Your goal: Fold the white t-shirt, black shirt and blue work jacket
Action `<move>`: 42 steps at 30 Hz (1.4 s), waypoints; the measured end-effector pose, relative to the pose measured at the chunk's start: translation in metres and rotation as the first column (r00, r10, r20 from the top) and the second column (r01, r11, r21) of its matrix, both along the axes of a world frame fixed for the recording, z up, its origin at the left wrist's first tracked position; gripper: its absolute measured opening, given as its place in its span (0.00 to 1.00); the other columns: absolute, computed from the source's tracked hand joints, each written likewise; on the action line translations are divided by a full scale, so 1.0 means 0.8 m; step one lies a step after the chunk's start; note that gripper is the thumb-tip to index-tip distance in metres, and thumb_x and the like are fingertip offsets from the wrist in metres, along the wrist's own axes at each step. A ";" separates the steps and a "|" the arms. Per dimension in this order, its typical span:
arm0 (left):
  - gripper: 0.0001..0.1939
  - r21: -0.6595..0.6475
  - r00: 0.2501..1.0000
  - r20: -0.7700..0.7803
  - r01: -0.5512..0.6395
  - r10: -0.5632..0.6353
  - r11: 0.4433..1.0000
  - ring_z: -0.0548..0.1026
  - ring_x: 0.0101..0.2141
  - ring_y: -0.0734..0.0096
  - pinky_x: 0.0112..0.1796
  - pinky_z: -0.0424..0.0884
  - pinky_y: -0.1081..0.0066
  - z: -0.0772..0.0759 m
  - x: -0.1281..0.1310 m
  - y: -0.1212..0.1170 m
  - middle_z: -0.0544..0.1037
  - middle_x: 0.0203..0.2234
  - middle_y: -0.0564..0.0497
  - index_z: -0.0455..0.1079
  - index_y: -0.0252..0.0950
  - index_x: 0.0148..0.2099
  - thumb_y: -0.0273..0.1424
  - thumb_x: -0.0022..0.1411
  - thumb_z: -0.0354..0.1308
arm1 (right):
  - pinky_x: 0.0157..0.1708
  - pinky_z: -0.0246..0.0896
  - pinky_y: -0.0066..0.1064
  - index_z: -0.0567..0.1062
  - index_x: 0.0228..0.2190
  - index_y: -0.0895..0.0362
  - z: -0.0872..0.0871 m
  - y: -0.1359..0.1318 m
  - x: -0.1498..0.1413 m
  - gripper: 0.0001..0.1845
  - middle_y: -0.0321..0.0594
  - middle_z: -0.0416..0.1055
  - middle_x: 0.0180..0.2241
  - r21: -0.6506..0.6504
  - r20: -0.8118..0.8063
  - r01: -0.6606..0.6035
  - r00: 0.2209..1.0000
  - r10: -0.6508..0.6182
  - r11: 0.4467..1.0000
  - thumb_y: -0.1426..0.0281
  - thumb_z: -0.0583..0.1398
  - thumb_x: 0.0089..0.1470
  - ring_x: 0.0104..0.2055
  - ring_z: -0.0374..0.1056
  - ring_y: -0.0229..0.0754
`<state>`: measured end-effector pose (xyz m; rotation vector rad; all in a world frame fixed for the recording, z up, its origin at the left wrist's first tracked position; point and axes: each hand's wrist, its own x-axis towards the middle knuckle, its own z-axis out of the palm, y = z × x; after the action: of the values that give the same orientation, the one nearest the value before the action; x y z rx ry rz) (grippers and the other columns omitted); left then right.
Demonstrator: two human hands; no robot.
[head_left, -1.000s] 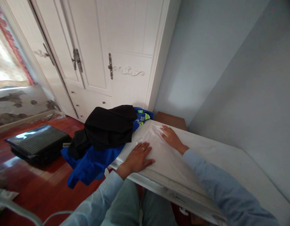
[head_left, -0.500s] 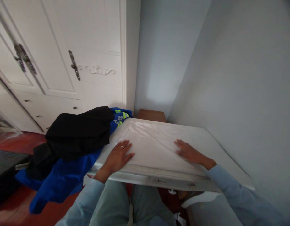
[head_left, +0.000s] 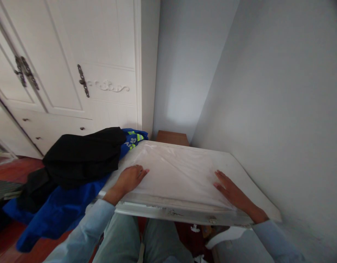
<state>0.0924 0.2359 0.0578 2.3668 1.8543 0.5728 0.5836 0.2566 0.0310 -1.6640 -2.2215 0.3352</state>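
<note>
A thin white cloth [head_left: 173, 171] lies spread flat on a white table [head_left: 241, 170]. My left hand [head_left: 130, 178] rests on the cloth's left edge with its fingers curled over the hem, knuckles up. My right hand [head_left: 232, 191] lies flat on the cloth's right edge, fingers stretched out and holding nothing. Both sleeves are light blue.
A black garment [head_left: 83, 157] lies on a blue garment [head_left: 61, 204] with yellow-green trim, draped over the table's left end. A white wardrobe [head_left: 75, 65] stands behind. A grey wall [head_left: 280, 102] runs along the right. A brown wooden piece [head_left: 172, 138] sits beyond the table.
My right hand slid from the cloth's far left part across to its right edge. My left hand drew back slightly and curled its fingers. The view turned to the right.
</note>
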 end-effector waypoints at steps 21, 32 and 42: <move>0.39 0.036 0.987 -0.154 0.043 -0.037 0.998 0.55 0.68 0.43 0.66 0.52 0.48 -0.038 0.091 0.044 0.58 0.67 0.30 0.58 0.27 0.69 0.52 0.70 0.43 | 0.69 0.45 0.49 0.60 0.67 0.60 -0.012 0.261 -0.171 0.38 0.54 0.51 0.69 -0.003 0.323 -0.344 0.889 0.326 0.939 0.50 0.41 0.68 0.72 0.47 0.53; 0.37 0.069 0.989 -0.143 0.050 -0.040 0.996 0.58 0.67 0.43 0.65 0.53 0.47 -0.043 0.093 0.045 0.63 0.65 0.31 0.61 0.28 0.67 0.51 0.69 0.45 | 0.70 0.40 0.48 0.58 0.68 0.57 0.003 0.194 -0.340 0.33 0.49 0.47 0.71 0.057 0.328 -0.656 0.724 0.606 0.753 0.54 0.43 0.69 0.73 0.41 0.49; 0.39 0.021 0.992 -0.125 0.030 -0.027 0.999 0.55 0.68 0.43 0.66 0.52 0.47 -0.039 0.092 0.044 0.59 0.67 0.31 0.59 0.28 0.69 0.53 0.68 0.45 | 0.66 0.46 0.58 0.57 0.67 0.67 0.018 0.209 -0.325 0.36 0.64 0.49 0.69 0.026 0.409 -0.378 0.849 0.335 0.925 0.55 0.45 0.68 0.71 0.46 0.61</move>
<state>0.1663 0.2711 0.0267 2.4933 1.8679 0.4557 0.3239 0.4241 0.0455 -1.3448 -2.8046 -0.0471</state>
